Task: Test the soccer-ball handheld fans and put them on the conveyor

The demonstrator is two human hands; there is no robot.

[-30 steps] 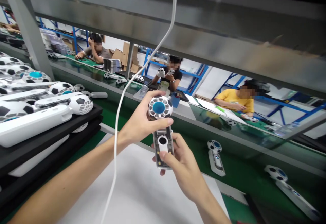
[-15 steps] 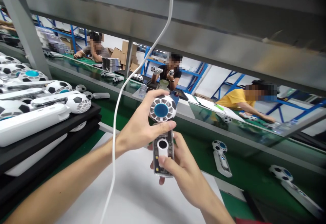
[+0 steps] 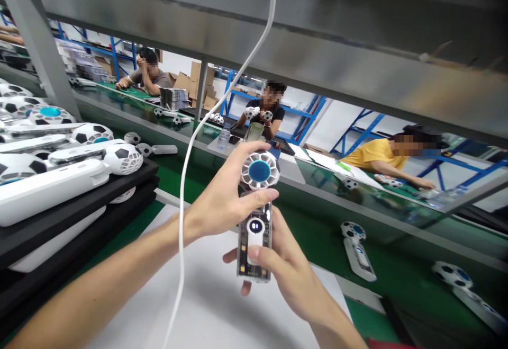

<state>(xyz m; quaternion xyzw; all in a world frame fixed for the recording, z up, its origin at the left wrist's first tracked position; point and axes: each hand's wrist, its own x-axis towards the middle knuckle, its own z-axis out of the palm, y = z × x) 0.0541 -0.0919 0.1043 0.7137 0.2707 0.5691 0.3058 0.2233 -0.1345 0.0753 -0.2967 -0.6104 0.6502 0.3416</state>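
Both my hands hold up one handheld fan in front of me. Its round head is white with football-style patches and a blue centre. Its handle is see-through with a white button strip, and a small display on it is lit. My left hand wraps around the neck just below the head. My right hand grips the lower handle, thumb pressed on the white strip.
Black trays stacked at left carry several finished white fans. A white cable hangs down in front of my left arm. More fans lie on the green conveyor belt at right. A white mat lies below my hands. Three people sit across the line.
The fan has shifted slightly right and lower. The small display on the handle, blank before, now shows lit marks. My right thumb has slid down the white strip.
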